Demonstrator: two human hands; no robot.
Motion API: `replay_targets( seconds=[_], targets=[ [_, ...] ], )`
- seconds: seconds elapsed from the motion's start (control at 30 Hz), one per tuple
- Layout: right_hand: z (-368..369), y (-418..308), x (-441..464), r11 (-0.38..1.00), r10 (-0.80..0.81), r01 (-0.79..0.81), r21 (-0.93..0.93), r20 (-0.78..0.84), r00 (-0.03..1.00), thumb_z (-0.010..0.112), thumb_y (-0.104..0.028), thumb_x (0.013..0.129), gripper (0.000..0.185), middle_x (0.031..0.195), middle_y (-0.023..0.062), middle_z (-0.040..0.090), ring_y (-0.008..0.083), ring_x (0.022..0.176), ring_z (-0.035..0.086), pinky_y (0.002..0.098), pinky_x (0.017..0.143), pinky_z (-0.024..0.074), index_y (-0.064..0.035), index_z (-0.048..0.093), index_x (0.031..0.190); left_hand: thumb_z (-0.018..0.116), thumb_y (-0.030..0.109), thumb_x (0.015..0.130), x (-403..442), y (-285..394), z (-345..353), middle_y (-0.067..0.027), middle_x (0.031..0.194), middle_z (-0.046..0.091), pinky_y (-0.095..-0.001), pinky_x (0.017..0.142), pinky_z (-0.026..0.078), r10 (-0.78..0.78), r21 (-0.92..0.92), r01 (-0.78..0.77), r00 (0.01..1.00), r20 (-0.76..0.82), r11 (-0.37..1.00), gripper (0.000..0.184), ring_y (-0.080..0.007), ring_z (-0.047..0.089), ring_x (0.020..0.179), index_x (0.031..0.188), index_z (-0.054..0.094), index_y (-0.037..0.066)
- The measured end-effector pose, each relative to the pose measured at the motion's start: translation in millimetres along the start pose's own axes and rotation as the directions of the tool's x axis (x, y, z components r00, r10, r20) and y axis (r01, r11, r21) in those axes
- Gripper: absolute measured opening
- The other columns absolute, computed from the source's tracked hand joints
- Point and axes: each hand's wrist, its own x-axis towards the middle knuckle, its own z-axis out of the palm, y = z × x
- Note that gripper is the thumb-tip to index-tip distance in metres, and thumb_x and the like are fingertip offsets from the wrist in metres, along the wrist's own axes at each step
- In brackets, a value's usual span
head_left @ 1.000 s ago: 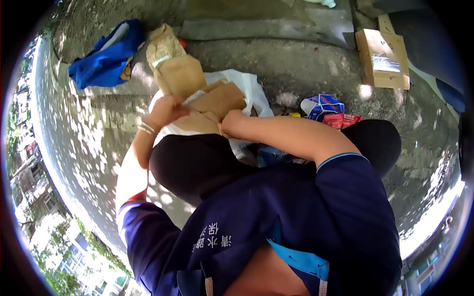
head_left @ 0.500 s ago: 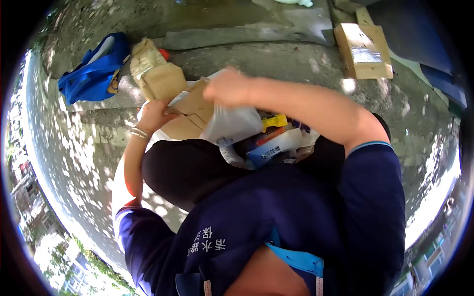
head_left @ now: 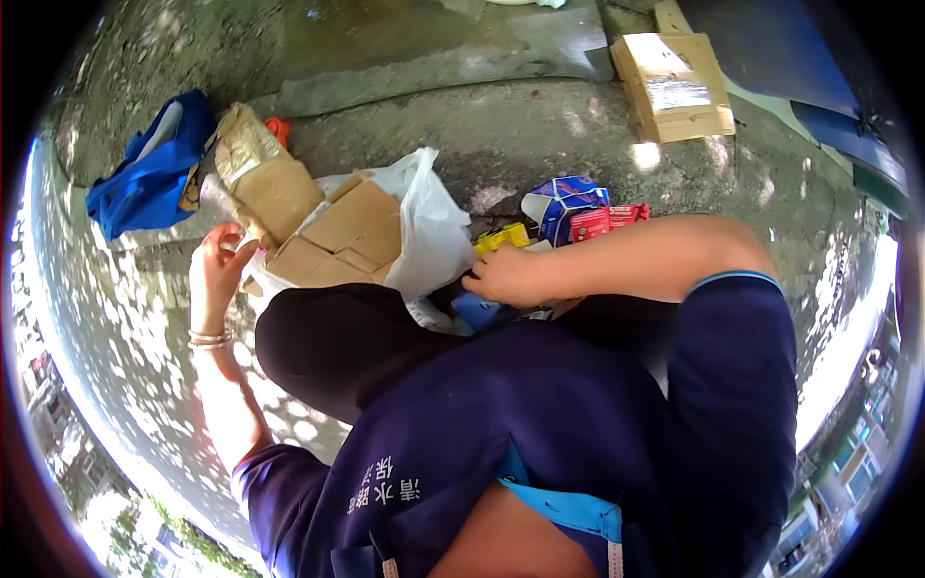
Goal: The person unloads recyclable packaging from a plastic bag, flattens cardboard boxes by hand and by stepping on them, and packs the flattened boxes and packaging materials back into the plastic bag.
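Note:
My left hand [head_left: 220,258] is at the left edge of a white plastic bag [head_left: 434,231], its fingers apart and holding nothing visible. Flattened brown cardboard [head_left: 352,236] fills the bag's open mouth. My right hand [head_left: 511,276] reaches low into a pile of packaging to the right of the bag. Its fingers are bent and closed; what they grip, if anything, is hidden. Close by are a yellow packet [head_left: 503,237], a blue box [head_left: 475,313] partly under the hand, a blue carton [head_left: 568,204] and a red box [head_left: 607,222].
Beyond the bag lies crumpled brown packaging [head_left: 270,188] with a red object [head_left: 277,129] behind it. A blue fabric bag [head_left: 154,173] rests farther left. At the far right stands a taped cardboard box [head_left: 674,87] near dark blue panels [head_left: 780,48].
My right hand has let go of the white bag and moved down to the packaging pile. The bag's side now stands up. My left hand has moved left, off the cardboard.

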Motion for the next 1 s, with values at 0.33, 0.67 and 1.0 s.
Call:
replay_targets(
  seconds=[0.33, 0.67, 1.0],
  targets=[
    [-153.9, 112.9, -113.3, 0.800, 0.261, -0.130, 0.586, -0.145, 0.954, 0.064, 0.004, 0.064, 0.056, 0.099, 0.0105, 0.065, 0.0232, 0.091, 0.062, 0.0347, 0.081, 0.0487, -0.0066, 0.057, 0.118, 0.074, 0.012, 0.074, -36.7, 185.9, -14.8, -0.0151, 0.096, 0.062, -0.0373, 0.076, 0.047, 0.475, -0.016, -0.475, 0.879, 0.035, 0.880, 0.037, -0.0307, 0.060, 0.085, 0.105, 0.059, 0.000],
    [-52.0, 135.1, -216.9, 0.538, 0.698, -0.735, 0.412, 0.271, 0.663, 0.075, -0.018, 0.069, 0.051, 0.100, 0.0107, 0.065, 0.0240, 0.096, 0.061, 0.0376, 0.083, 0.0476, -0.0081, 0.057, 0.116, 0.073, 0.023, 0.073, -5.2, 241.0, 63.2, -0.0110, 0.089, 0.059, -0.0391, 0.074, 0.045, 0.705, -0.128, -0.776, 0.474, 0.527, 0.617, 0.040, -0.0310, 0.058, 0.083, 0.105, 0.057, 0.005],
    [-21.4, 245.2, -324.3, 0.090, 0.869, -0.557, 0.826, -0.338, -0.360, 0.080, -0.040, 0.066, 0.072, 0.104, 0.0199, 0.066, 0.0330, 0.097, 0.064, 0.0369, 0.086, 0.0491, 0.0038, 0.056, 0.118, 0.073, 0.022, 0.074, 32.0, 241.6, 94.6, -0.0111, 0.089, 0.064, -0.0379, 0.070, 0.049, 0.657, -0.082, -0.728, 0.556, 0.509, 0.681, 0.037, -0.0306, 0.062, 0.082, 0.104, 0.059, 0.005]
  ],
)
